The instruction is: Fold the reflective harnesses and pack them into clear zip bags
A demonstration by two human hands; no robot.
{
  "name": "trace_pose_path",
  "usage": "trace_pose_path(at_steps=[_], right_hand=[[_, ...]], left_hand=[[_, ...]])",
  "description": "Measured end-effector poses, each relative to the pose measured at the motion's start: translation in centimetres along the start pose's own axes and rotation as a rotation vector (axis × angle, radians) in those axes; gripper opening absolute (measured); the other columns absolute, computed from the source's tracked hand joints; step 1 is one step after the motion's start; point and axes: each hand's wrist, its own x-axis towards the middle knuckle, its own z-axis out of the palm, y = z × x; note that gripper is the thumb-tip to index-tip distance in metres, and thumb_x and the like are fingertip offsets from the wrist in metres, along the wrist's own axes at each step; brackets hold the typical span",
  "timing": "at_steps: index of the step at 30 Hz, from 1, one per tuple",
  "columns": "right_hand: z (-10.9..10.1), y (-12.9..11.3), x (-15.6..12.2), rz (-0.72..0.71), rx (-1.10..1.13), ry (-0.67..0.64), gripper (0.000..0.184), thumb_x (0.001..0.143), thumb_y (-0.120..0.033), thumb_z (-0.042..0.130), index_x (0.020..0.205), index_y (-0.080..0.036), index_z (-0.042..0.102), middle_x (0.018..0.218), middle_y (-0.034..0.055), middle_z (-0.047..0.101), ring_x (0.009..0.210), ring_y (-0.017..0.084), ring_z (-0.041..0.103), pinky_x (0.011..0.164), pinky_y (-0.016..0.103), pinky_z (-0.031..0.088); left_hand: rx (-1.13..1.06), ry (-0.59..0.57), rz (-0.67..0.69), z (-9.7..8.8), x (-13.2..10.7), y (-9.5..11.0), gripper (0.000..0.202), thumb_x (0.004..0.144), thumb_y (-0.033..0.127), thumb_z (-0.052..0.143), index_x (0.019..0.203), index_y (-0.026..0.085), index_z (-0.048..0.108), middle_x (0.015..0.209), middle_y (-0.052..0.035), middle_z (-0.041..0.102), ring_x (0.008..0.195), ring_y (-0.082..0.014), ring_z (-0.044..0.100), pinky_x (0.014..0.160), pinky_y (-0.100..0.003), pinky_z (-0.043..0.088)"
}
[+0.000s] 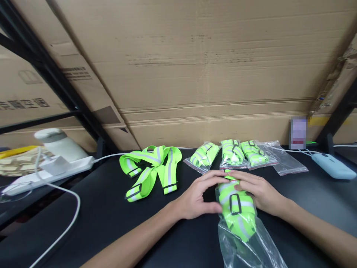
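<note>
A folded neon-green reflective strap (242, 219) with grey stripes and a black buckle lies partly inside a clear plastic bag (248, 257) in front of me. My left hand (202, 195) curves around its left side, fingers on the far end and thumb against the near left edge. From the right, my right hand (259, 190) grips the same far end, its fingertips meeting those of the left. The fingers partly hide that end of the bundle. To the left, a loose reflective strap (152, 167) with black sliders lies in loops on the black table.
Along the cardboard wall sit bagged green straps (205, 155) and an unfilled clear bag (288, 160). At the right are a blurred phone-like object (298, 134) and a light-blue power bank (333, 165). A power strip (50, 176), white cable (76, 208) and white bottle (63, 143) lie left.
</note>
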Motion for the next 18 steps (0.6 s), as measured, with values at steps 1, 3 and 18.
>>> trace_pose_path(at_steps=[1,3,18], right_hand=[[0.0,0.0,0.0,-0.01,-0.026,0.004,0.015,0.096,-0.015,0.058,0.102,-0.023,0.07,0.143,0.0112,0.06,0.134,0.025,0.055,0.109,0.047,0.051],[0.1,0.1,0.1,-0.009,-0.034,-0.007,0.013,0.097,-0.016,0.057,0.101,-0.021,0.069,0.143,0.0126,0.06,0.135,0.025,0.055,0.109,0.046,0.051],[-2.2,0.9,0.3,0.403,0.617,-0.12,0.042,0.101,-0.021,0.044,0.139,-0.029,0.057,0.142,0.0067,0.061,0.134,0.025,0.055,0.113,0.056,0.043]], left_hand=[[0.043,0.047,-0.057,0.4,-0.1,-0.1,0.059,0.086,0.054,0.072,0.135,0.026,0.059,0.141,-0.013,0.057,0.133,-0.0311,0.053,0.114,-0.052,0.042],[0.106,0.113,-0.157,1.0,-0.2,-0.4,0.058,0.087,0.046,0.073,0.138,0.025,0.055,0.14,-0.0122,0.057,0.13,-0.0287,0.055,0.112,-0.05,0.045],[0.211,0.05,-0.216,1.0,-0.1,-0.2,0.05,0.09,0.047,0.07,0.132,0.022,0.062,0.111,-0.0092,0.071,0.102,-0.0241,0.064,0.094,-0.042,0.052]])
